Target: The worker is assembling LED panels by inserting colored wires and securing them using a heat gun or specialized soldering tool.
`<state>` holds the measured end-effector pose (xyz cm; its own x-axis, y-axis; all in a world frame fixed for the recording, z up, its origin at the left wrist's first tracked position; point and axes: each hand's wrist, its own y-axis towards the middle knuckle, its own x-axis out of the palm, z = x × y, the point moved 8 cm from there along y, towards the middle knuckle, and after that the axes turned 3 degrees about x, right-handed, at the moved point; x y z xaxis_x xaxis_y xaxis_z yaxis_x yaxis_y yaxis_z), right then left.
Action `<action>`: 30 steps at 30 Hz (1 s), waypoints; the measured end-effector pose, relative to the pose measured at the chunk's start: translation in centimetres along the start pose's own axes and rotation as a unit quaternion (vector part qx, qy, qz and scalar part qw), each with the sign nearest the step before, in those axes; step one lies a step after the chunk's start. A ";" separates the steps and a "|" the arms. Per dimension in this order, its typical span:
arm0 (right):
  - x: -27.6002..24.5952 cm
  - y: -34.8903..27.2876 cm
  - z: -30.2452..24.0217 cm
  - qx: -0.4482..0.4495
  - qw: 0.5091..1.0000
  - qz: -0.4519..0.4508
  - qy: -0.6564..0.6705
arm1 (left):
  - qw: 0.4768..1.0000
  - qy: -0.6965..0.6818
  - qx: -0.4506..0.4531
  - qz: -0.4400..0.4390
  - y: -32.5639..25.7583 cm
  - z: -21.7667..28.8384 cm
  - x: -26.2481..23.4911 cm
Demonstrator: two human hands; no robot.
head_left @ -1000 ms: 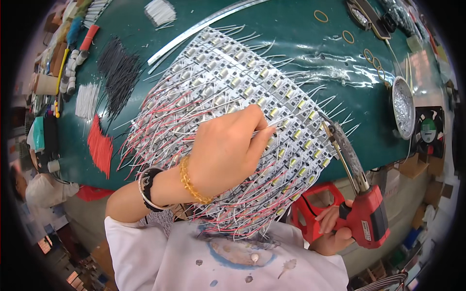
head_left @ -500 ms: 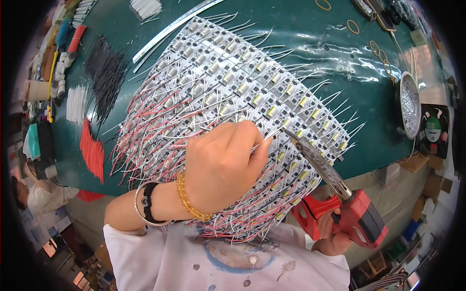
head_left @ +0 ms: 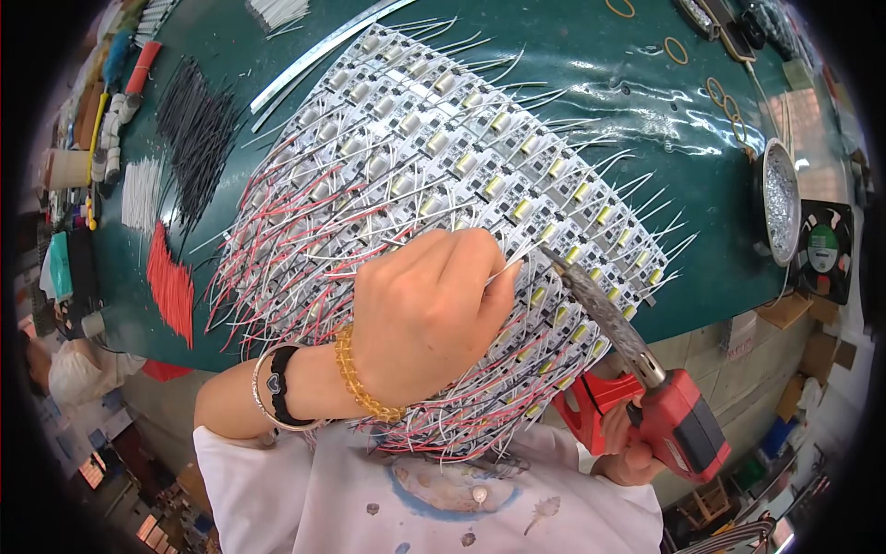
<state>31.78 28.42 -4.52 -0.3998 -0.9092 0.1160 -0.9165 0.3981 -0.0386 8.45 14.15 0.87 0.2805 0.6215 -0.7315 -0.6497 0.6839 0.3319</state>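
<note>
Soldering gun (head_left: 674, 411) has come nearer the left hand (head_left: 434, 294).

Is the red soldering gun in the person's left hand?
No; the right hand grips the red soldering gun, while the left hand is over circuit boards.

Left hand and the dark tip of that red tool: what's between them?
The head view shows thin white wire poking from the left hand toward the tip, above the circuit boards.
</note>
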 end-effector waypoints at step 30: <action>-0.8 -1.9 -1.5 0.002 0.986 0.152 0.065 | 0.998 -0.061 -0.005 -0.018 0.2 2.0 0.9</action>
<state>33.89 28.54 -3.08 -0.6515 -0.7246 0.2247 -0.7546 0.6493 -0.0944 9.98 15.62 1.49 0.3867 0.6389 -0.6651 -0.6445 0.7030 0.3006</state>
